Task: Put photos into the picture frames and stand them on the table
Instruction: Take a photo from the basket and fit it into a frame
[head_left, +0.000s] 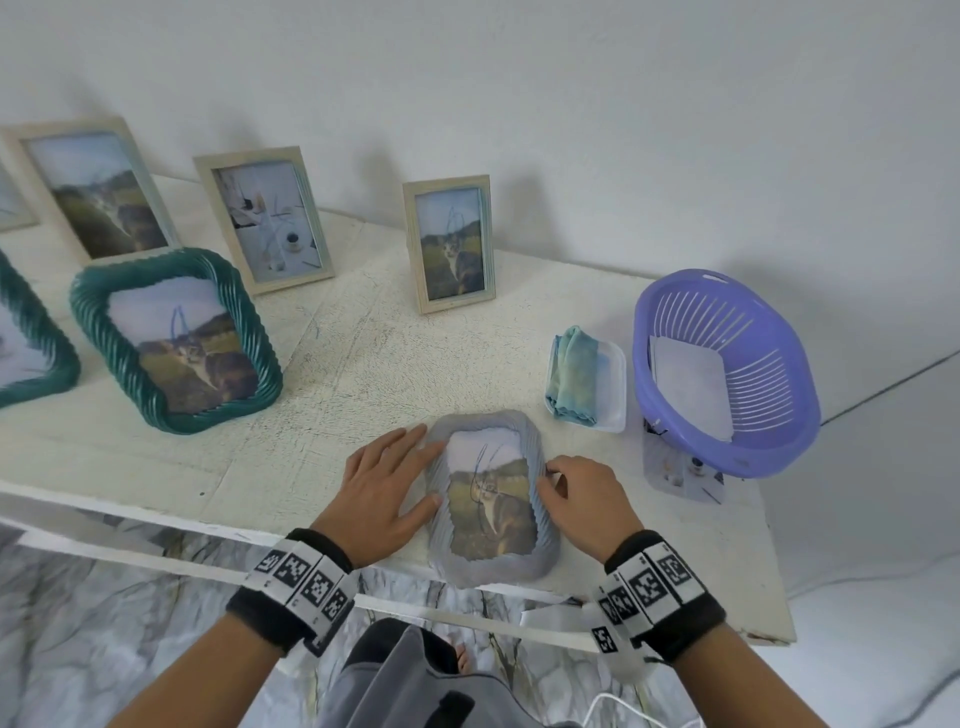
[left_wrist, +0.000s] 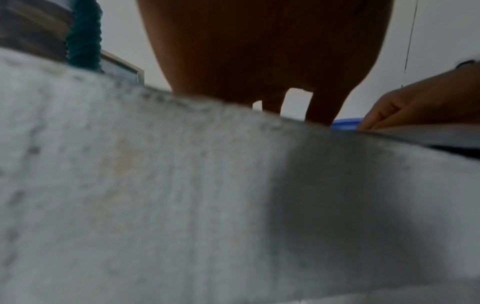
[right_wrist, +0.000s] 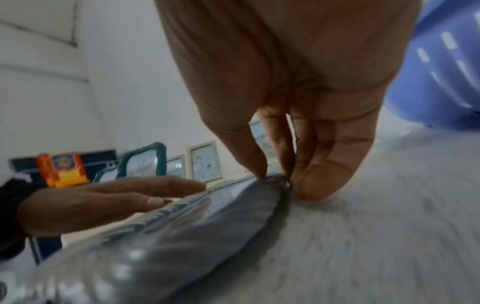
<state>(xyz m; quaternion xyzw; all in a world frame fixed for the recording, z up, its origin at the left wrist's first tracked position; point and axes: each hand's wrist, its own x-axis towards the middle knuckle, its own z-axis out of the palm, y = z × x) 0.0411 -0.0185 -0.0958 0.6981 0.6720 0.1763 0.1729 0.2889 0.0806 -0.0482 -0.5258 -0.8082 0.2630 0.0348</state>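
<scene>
— Item one: what lies under my hands?

— A grey frame (head_left: 492, 493) with a ribbed border, flat and face up on the white counter (head_left: 322, 364), at its near edge. A cat photo (head_left: 491, 496) shows in its opening.

— My left hand (head_left: 387, 491)?

— Spread, fingers straight, lying on the counter with fingertips and thumb against the frame's left border. It curls round nothing.

— My right hand (head_left: 579, 501)?

— Fingers bent, pinching the frame's right border: in the right wrist view the thumb sits on top of the ribbed rim and the fingertips (right_wrist: 322, 185) press its outer edge where it meets the counter.

— Items standing?

— A teal frame (head_left: 176, 340) with a twisted border, left of centre, holding a cat photo; another teal one cut off at the left edge. Behind them, three cream frames: a large one (head_left: 93, 189) far left, a middle one (head_left: 265, 218) with a still-life picture, a small one (head_left: 449, 244) with a cat picture — all upright near the wall. The sliver of one more shows at the far left.

— Items to the right?

— A purple basket (head_left: 727, 371) with slotted walls, white sheets inside; it rests partly on a loose photo (head_left: 675, 475) lying flat. Just left of it, a white tray (head_left: 610, 384) carrying a folded blue-green cloth (head_left: 574, 371).
</scene>
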